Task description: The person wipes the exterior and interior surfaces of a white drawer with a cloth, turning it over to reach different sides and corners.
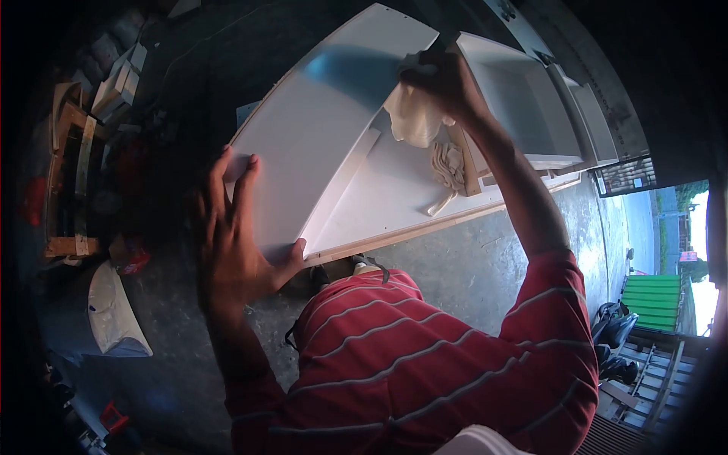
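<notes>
A white panel (pixel 326 98) stands up from a flat white board (pixel 413 205), part of a white furniture piece with raw wooden edges. My left hand (pixel 243 235) grips the panel's near end, fingers over its left edge and thumb at the lower right corner. At the panel's upper right edge, my right hand (pixel 449 82) is closed around a cream rag (pixel 415 120) that hangs down below it. A crumpled beige cloth (pixel 447 165) lies on the board under the right hand. The right fingertips are partly hidden in shadow.
To the right, an open white box section (pixel 523 98) adjoins the board. Wooden frames (pixel 76 167) and a pale curved piece (pixel 112 315) are on the left. A red object (pixel 114 417) sits at lower left. Concrete floor (pixel 470 246) runs underneath; black bags (pixel 616 334) lie at right.
</notes>
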`<state>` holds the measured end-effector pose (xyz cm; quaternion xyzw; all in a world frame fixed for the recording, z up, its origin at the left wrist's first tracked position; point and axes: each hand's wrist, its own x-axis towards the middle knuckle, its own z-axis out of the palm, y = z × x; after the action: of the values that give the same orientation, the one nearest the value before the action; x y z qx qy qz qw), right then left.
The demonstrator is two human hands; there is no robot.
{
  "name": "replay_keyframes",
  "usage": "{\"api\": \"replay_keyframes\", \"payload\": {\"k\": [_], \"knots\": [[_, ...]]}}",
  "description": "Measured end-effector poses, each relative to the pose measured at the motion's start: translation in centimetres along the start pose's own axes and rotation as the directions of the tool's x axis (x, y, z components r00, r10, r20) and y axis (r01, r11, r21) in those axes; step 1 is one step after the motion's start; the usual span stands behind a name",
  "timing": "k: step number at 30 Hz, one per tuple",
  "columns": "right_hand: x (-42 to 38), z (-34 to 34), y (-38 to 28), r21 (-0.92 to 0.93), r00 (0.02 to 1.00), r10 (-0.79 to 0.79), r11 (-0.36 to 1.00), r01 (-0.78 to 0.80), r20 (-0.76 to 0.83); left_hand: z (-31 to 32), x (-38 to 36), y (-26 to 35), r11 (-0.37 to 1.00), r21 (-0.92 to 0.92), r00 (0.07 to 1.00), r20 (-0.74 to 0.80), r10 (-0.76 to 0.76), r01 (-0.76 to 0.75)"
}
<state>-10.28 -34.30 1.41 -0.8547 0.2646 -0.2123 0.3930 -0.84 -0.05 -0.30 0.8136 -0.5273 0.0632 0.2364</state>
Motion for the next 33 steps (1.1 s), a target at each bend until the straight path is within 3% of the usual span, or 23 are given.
{"api": "replay_keyframes", "payload": {"k": [2, 3, 4, 6, 10, 16, 19, 24, 26, 28, 30, 32, 33], "knots": [[-1.0, 1.1, 0.5, -0.03, 0.927, -0.373, 0.927, 0.374, 0.046, -0.1, 0.1, 0.0, 1.0, 0.022, 1.0, -0.001, 0.006, -0.006], [-0.8, 1.3, 0.5, -0.029, 0.913, -0.406, 0.913, 0.407, 0.037, -0.1, 0.1, 0.0, 0.999, 0.041, 1.0, 0.004, 0.008, -0.009], [-0.7, 0.8, 0.3, -0.027, 0.917, -0.398, 0.917, 0.399, 0.038, 0.0, -0.1, 0.1, 0.999, 0.037, 1.0, 0.013, 0.009, -0.009], [0.1, -0.5, -0.9, -0.045, 0.996, -0.048, 0.998, 0.052, 0.079, 0.0, 0.0, 0.1, 1.0, 0.019, 1.0, 0.003, -0.013, 0.013], [-0.3, 0.1, 0.0, -0.06, 0.978, -0.162, 0.983, 0.171, 0.13, 0.0, 0.1, 0.1, 0.999, 0.034, 1.0, 0.003, -0.013, 0.013], [0.2, 0.0, 0.1, -0.137, 0.982, -0.168, 0.974, 0.179, 0.087, 0.3, 0.1, -0.1, 0.998, 0.035, 0.995, -0.083, 0.054, -0.052], [0.5, -0.5, 0.2, -0.086, 0.985, -0.096, 0.99, 0.109, 0.141, 0.3, -0.1, 0.0, 1.0, 0.017, 1.0, -0.018, 0.002, -0.002], [0.0, 0.1, 0.4, -0.097, 0.965, -0.237, 0.964, 0.248, 0.115, 0.2, 0.0, 0.0, 0.999, 0.047, 0.999, -0.03, 0.013, -0.011], [1.2, -0.8, 0.6, -0.036, 0.989, -0.072, 0.996, 0.077, 0.129, 0.2, -0.1, 0.0, 0.999, 0.047, 1.0, -0.023, 0.008, -0.007], [1.0, -0.7, 0.3, -0.068, 0.987, -0.078, 0.994, 0.088, 0.139, 0.1, 0.0, 0.0, 0.999, 0.048, 1.0, -0.027, 0.006, -0.004], [0.1, 0.3, 0.4, -0.128, 0.948, -0.283, 0.945, 0.302, 0.147, 0.1, 0.0, 0.2, 0.999, 0.049, 1.0, -0.018, -0.009, 0.009], [0.3, 0.0, 0.4, -0.09, 0.958, -0.26, 0.958, 0.271, 0.12, 0.3, 0.0, 0.0, 0.999, 0.04, 1.0, -0.024, -0.003, 0.004], [0.5, -0.8, -0.5, -0.07, 0.981, -0.14, 0.986, 0.15, 0.131, 0.3, -0.1, -0.1, 0.999, 0.033, 0.999, -0.032, 0.006, -0.005]]}}
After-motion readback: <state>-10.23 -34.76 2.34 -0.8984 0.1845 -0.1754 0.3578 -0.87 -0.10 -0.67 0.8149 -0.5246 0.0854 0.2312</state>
